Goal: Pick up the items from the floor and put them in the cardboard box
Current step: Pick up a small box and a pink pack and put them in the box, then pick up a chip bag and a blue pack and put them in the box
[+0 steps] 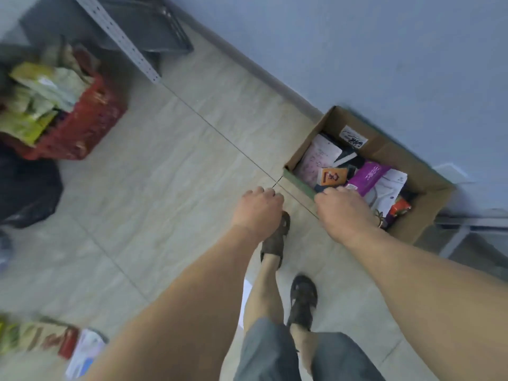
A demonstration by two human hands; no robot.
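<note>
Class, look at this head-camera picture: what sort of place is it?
Probably a storeroom or stockroom: a perforated metal shelving post rises from the tiled floor, a red crate is heaped with packets, and a cardboard box holds packaged goods.

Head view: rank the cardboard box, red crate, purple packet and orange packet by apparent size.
1. cardboard box and red crate: look alike, and the crate is cut off, so unranked.
2. purple packet
3. orange packet

My cardboard box (pixel 390 152) is plain brown with a green strip along its near edge. Inside it I see a purple packet (pixel 367 176), a pale pink pouch (pixel 316 158) and a small orange carton (pixel 331 177). Well left of the box stands a red crate (pixel 90 122) of yellow-green bags. The floor (pixel 176 166) is beige tile, the wall (pixel 357 50) behind the box pale blue.
</note>
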